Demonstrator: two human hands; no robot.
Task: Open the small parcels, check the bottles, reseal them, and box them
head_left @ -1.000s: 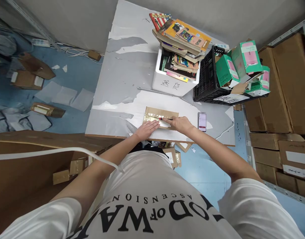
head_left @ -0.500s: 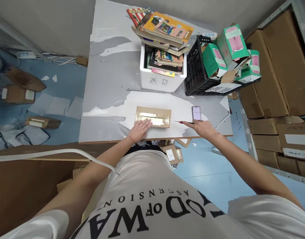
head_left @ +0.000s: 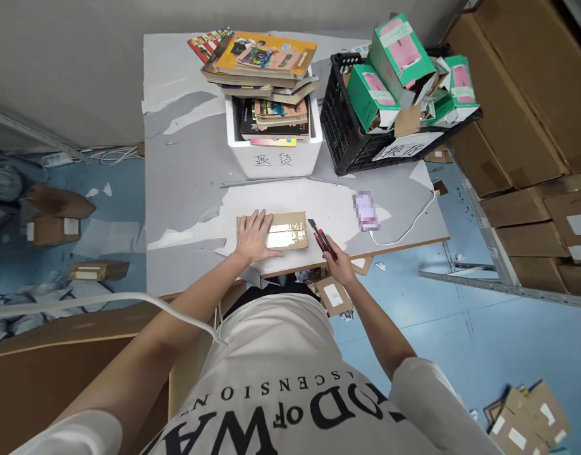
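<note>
A small taped cardboard box with a white label lies on the table. My left hand is spread flat over its left part, fingers stretched out. In my right hand I grip a red and black utility knife, its blade pointing up and left beside the box's right edge. Knife and box look slightly apart. A phone, blurred out on its screen, rests on the table right of the knife with a white cable plugged in.
Behind the box stands a white bin piled with books. Right of it is a black crate holding green boxes. Large cartons line the right side. A white cable crosses above my left arm.
My right hand has moved left from near the phone towards the box, with the knife now angled upward. My left hand has shifted further onto the box. The whole view has turned somewhat.
</note>
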